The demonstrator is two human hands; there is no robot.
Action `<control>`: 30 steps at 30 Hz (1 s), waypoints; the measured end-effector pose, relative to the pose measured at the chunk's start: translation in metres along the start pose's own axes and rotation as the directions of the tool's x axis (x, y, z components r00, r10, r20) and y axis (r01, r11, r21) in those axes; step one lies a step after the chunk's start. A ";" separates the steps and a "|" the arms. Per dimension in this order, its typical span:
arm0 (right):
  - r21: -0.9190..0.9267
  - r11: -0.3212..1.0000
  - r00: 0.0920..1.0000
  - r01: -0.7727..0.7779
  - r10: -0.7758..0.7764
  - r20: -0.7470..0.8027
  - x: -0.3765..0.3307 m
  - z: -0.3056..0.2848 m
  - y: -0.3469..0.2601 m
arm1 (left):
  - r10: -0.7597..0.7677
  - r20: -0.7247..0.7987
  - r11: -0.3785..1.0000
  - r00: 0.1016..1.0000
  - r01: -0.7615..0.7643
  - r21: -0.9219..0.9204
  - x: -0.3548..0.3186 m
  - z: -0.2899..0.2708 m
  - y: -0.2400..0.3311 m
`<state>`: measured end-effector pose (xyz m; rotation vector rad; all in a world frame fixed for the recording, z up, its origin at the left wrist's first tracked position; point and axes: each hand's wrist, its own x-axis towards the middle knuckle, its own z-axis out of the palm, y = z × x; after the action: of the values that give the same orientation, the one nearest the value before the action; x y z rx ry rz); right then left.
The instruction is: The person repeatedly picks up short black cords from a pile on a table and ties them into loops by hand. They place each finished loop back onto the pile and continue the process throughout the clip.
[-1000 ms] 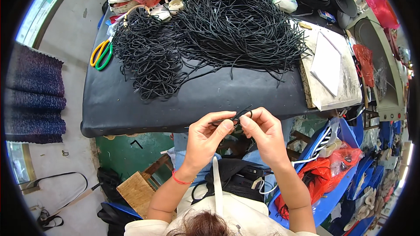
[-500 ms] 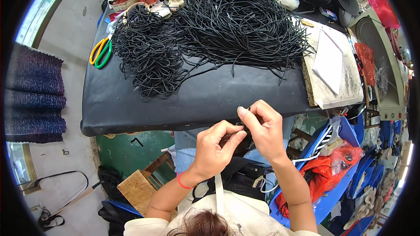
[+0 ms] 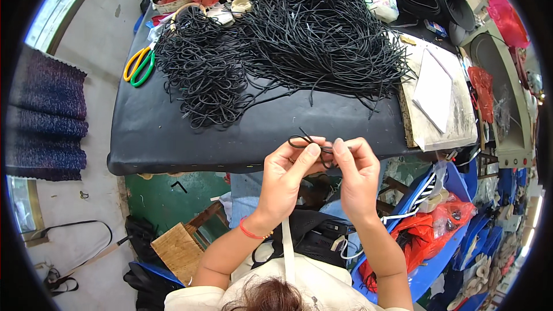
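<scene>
Between my two hands, just off the near edge of the table, is a thin black cord [image 3: 298,137] bent into loops. My left hand [image 3: 290,171] pinches it between thumb and fingers, with one loop and a loose end sticking up to the left. My right hand [image 3: 358,174] pinches the same cord at its right side, close to the left fingertips. Part of the cord is covered by my fingers. Farther back lie a large heap of straight black cords [image 3: 322,40] and, to its left, a smaller pile of looped black cords [image 3: 201,75].
Scissors [image 3: 139,66] with yellow and green handles lie at the table's left edge. A worn board [image 3: 423,112] with white paper [image 3: 433,89] is on the right. Below right, a blue bin [image 3: 423,259] holds red plastic bags [image 3: 423,230]. A wooden stool [image 3: 175,247] stands lower left.
Both hands have moved slightly up, with the left turned more upright. Black cord loops now show above the left fingers, where they were mostly hidden before. The view has shifted slightly.
</scene>
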<state>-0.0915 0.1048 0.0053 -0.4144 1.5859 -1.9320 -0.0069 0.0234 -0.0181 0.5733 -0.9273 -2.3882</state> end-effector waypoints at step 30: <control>-0.126 0.991 0.978 -0.038 0.063 0.197 0.005 -0.019 -0.001 | -0.097 0.006 0.993 0.995 0.096 0.071 -0.004 -0.005 0.010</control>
<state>-0.1068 0.1164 0.0016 -0.5941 1.5704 -1.7035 0.0021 0.0169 -0.0138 0.6473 -1.0133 -2.4534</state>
